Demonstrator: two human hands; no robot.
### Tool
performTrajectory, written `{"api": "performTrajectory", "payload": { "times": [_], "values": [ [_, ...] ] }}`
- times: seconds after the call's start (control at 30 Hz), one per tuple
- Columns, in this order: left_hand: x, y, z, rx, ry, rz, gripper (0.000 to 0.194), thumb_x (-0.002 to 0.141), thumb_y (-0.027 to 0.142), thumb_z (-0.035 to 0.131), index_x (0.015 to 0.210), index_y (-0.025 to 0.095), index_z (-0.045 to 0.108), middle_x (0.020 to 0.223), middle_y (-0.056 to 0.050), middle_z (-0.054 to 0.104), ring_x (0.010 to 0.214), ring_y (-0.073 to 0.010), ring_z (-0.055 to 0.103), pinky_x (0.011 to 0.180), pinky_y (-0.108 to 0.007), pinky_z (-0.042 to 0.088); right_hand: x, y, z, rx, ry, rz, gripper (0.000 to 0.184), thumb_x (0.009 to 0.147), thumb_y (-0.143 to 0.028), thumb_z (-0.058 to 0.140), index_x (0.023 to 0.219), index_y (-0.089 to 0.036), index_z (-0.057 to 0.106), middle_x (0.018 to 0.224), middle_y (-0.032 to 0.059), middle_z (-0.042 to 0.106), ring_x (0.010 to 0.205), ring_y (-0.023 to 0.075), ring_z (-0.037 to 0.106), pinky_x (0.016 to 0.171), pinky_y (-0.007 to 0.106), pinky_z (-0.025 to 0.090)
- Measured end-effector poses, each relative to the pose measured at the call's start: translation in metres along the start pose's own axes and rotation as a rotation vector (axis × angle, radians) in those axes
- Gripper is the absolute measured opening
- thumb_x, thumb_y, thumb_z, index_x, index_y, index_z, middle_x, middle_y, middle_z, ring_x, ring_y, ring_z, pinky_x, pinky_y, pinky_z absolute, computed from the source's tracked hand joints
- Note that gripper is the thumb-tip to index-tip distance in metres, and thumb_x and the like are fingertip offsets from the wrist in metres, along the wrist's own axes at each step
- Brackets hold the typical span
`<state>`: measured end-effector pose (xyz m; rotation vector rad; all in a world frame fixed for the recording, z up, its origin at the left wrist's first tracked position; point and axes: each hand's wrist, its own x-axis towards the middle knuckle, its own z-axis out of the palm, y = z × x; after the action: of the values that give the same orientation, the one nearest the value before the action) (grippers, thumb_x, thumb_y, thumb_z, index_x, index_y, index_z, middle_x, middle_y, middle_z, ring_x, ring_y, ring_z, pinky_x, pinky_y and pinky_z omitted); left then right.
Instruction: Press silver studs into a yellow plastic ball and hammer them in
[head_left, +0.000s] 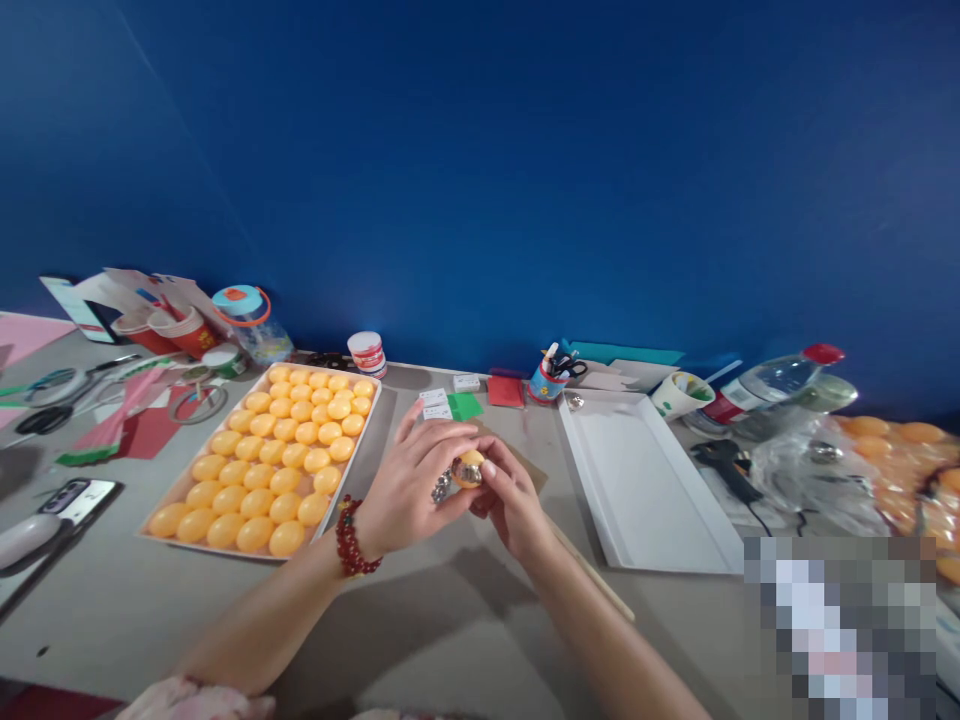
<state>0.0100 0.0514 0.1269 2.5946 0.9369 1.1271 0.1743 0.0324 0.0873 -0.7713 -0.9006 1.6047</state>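
Note:
Between my two hands is an orange plastic ball [472,459], like a ping-pong ball, with a shiny silver piece [466,476] against its front. My left hand [412,480], wearing a red bead bracelet, curls round the ball from the left. A cluster of small silver pieces [442,487] shows by its thumb; their exact kind is unclear. From the right, my right hand [516,497] grips the ball, its thumb pressed on the side. Left of my hands, a shallow tray [337,495] holds rows of similar orange balls, with a gap near its right side.
A white tray [652,490] lies to the right, with a silver piece [575,401] at its far corner. Beyond it are a plastic bottle [772,385], a glue gun [726,465] and bagged orange balls [900,460]. Scissors [56,415], tape and a phone [86,500] lie left.

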Motion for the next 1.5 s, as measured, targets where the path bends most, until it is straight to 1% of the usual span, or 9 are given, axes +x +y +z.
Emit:
{"api": "performTrajectory", "payload": {
  "times": [0.13,0.3,0.5,0.67,0.87,1.07,1.27,1.4,1.5],
  "values": [
    [-0.001,-0.001,0.000,-0.002,-0.007,0.005,0.032,0.090,0.025,0.060,0.121,0.021,0.054,0.127,-0.011,0.067,0.117,-0.0257,0.063,0.123,-0.060,0.011,0.000,0.002,-0.001,0.019,-0.010,-0.015,0.031,0.084,-0.045,0.072,0.100,-0.021,0.061,0.078,-0.0033,0.057,0.050,0.0049,0.044,0.042,0.016,0.036],
    [-0.001,-0.002,0.002,0.015,-0.031,0.025,0.036,0.089,0.025,0.063,0.124,0.023,0.054,0.126,-0.010,0.068,0.118,-0.0260,0.062,0.123,-0.060,0.006,0.001,0.003,0.000,-0.019,0.017,-0.080,0.037,0.073,-0.046,0.081,0.094,-0.021,0.063,0.077,-0.0018,0.061,0.054,0.0074,0.047,0.043,0.017,0.038],
    [-0.001,-0.005,0.003,-0.025,-0.018,0.028,0.031,0.089,0.024,0.061,0.120,0.022,0.056,0.121,-0.009,0.071,0.114,-0.0249,0.065,0.123,-0.058,0.014,0.003,0.002,0.000,0.002,0.028,-0.064,0.039,0.067,-0.047,0.086,0.082,-0.019,0.064,0.073,-0.0016,0.061,0.054,0.0077,0.047,0.045,0.018,0.038],
    [-0.001,-0.013,0.011,-0.040,-0.035,-0.008,0.029,0.090,0.024,0.061,0.118,0.021,0.056,0.122,-0.010,0.071,0.114,-0.0236,0.065,0.122,-0.056,0.016,0.009,0.010,-0.006,0.007,0.060,0.032,0.041,0.070,-0.051,0.082,0.089,-0.018,0.066,0.071,-0.0013,0.062,0.049,0.0074,0.047,0.047,0.020,0.039],
    [-0.002,-0.025,0.023,-0.039,-0.081,-0.022,0.029,0.091,0.026,0.061,0.119,0.021,0.058,0.124,-0.010,0.070,0.116,-0.0247,0.064,0.122,-0.058,0.013,0.014,0.019,-0.011,-0.069,0.141,0.005,0.039,0.071,-0.045,0.083,0.095,-0.018,0.069,0.081,0.0017,0.066,0.062,0.0118,0.054,0.054,0.022,0.044],
    [-0.004,-0.037,0.029,-0.145,-0.126,-0.047,0.035,0.090,0.035,0.064,0.122,0.023,0.060,0.126,-0.010,0.070,0.124,-0.0259,0.059,0.122,-0.056,0.014,0.016,0.024,-0.018,0.040,0.046,0.078,0.042,0.074,-0.048,0.080,0.099,-0.017,0.070,0.074,0.0016,0.067,0.056,0.0098,0.053,0.050,0.020,0.039],
    [-0.003,-0.032,0.028,-0.009,-0.111,-0.018,0.030,0.089,0.028,0.064,0.118,0.022,0.062,0.122,-0.009,0.072,0.124,-0.0273,0.058,0.122,-0.061,0.002,0.018,0.024,-0.019,0.002,0.066,0.106,0.044,0.072,-0.051,0.081,0.099,-0.018,0.069,0.075,-0.0004,0.065,0.052,0.0078,0.050,0.051,0.021,0.042],
    [-0.004,-0.029,0.028,0.026,-0.124,-0.023,0.034,0.088,0.027,0.062,0.122,0.021,0.062,0.124,-0.010,0.071,0.125,-0.0285,0.058,0.122,-0.062,0.003,0.016,0.024,-0.016,-0.046,0.076,0.075,0.041,0.074,-0.053,0.079,0.092,-0.017,0.069,0.069,-0.0019,0.061,0.052,0.0083,0.048,0.050,0.021,0.040],
    [-0.004,-0.030,0.029,-0.038,-0.144,-0.030,0.039,0.089,0.031,0.063,0.126,0.021,0.059,0.125,-0.011,0.070,0.125,-0.0276,0.058,0.122,-0.060,0.006,0.015,0.023,-0.015,-0.037,0.039,0.085,0.044,0.074,-0.056,0.077,0.093,-0.017,0.069,0.071,0.0003,0.064,0.053,0.0099,0.051,0.050,0.022,0.040]
  ]
}}
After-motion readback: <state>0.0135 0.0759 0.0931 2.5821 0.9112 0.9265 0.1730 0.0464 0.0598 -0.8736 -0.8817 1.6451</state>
